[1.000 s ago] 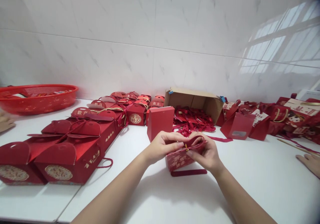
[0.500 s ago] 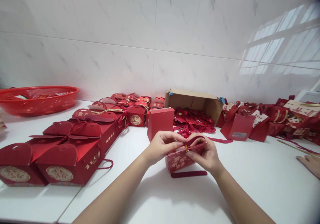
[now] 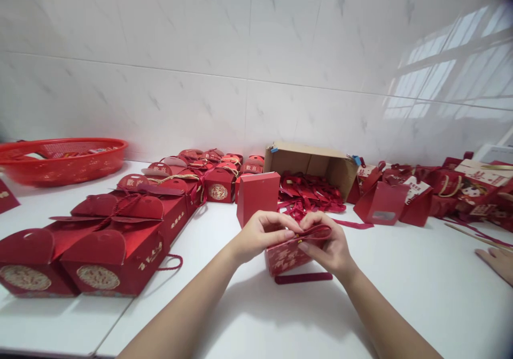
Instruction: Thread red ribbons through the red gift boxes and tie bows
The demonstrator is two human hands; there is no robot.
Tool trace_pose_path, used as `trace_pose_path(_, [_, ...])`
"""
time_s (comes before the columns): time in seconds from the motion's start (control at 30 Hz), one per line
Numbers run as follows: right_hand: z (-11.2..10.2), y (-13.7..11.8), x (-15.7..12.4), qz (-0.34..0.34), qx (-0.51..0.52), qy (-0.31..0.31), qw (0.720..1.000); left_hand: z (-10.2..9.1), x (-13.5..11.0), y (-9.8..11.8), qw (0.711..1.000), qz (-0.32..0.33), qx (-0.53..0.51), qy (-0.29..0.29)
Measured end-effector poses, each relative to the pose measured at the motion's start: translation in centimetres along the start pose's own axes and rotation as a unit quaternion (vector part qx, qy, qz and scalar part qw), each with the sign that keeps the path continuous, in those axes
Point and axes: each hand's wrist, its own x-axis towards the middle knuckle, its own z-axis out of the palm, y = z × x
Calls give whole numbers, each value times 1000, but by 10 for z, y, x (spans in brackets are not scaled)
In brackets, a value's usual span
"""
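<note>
A small red gift box (image 3: 286, 257) with pale printing stands on the white table in front of me. A dark red ribbon (image 3: 320, 232) is looped at its top, with a small gold piece at the front. My left hand (image 3: 260, 236) pinches the box's upper edge from the left, thumb and fingers together. From the right, my right hand (image 3: 332, 247) grips the ribbon loop, its thumb on the front near the gold piece. Another dark red strip (image 3: 304, 278) lies flat at the box's foot. Parts of the box top are hidden by my fingers.
Rows of red boxes (image 3: 116, 263) fill the left side, beside a red plastic basket (image 3: 60, 172). Behind my hands stand a plain red box (image 3: 258, 198) and a cardboard carton (image 3: 312, 156) of ribbons. More red bags (image 3: 382, 204) stand right; another person's hand (image 3: 497, 263) rests at the right edge.
The ribbon loop at the box top has been pressed flatter, and my right fingers have closed over it. A red item has come into view at the far left edge.
</note>
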Motion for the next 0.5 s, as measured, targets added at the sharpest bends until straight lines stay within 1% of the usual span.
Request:
trace_pose_path(0.1, [1, 0, 0, 10, -6, 6, 1000, -1, 0, 0, 1000, -10, 7, 13])
trace_pose_path(0.27, [2, 0, 1, -16, 4, 14, 1000, -1, 0, 0, 999, -40, -18, 30])
trace_pose_path(0.37, [1, 0, 1, -23, 0, 9, 1000, -1, 0, -1, 999, -26, -22, 23])
trace_pose_path(0.5, [2, 1, 2, -47, -25, 19, 998, -7, -1, -1, 1000, 23, -5, -4])
